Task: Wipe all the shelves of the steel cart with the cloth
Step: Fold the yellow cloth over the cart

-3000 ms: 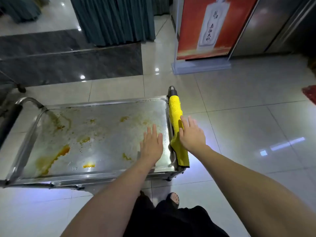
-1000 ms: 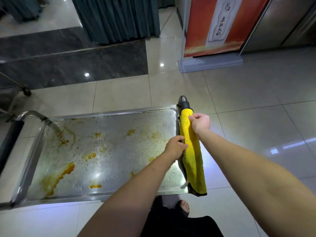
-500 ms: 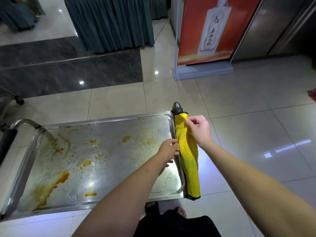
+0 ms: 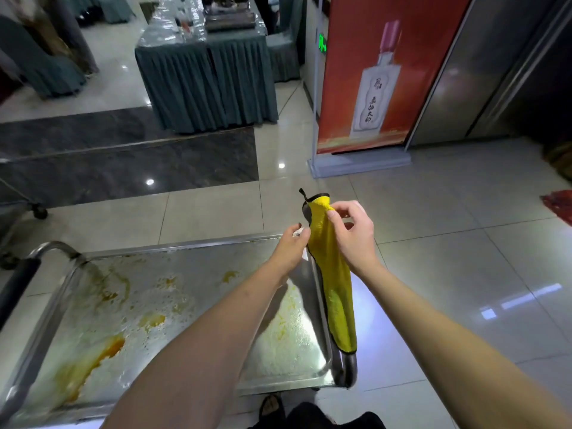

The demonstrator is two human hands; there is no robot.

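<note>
Lifted since the earlier frame, the yellow cloth (image 4: 332, 274) now hangs clear of the cart's right-hand handle (image 4: 348, 371), long axis vertical, beside the right edge of the stained top shelf (image 4: 185, 305). Right hand (image 4: 353, 233) pinches the cloth near its upper corner; left hand (image 4: 291, 243) pinches its left edge just below. Soiled steel lies left of both hands, nearer the left hand. Likely next: spreading the cloth leftward onto the shelf.

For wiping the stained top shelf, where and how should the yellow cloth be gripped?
Probably at its top edge, from both sides. The cloth hangs long and limp, held up by the right hand and left hand, so spreading it from there, then bunching the middle under a palm, suits the top shelf.
</note>
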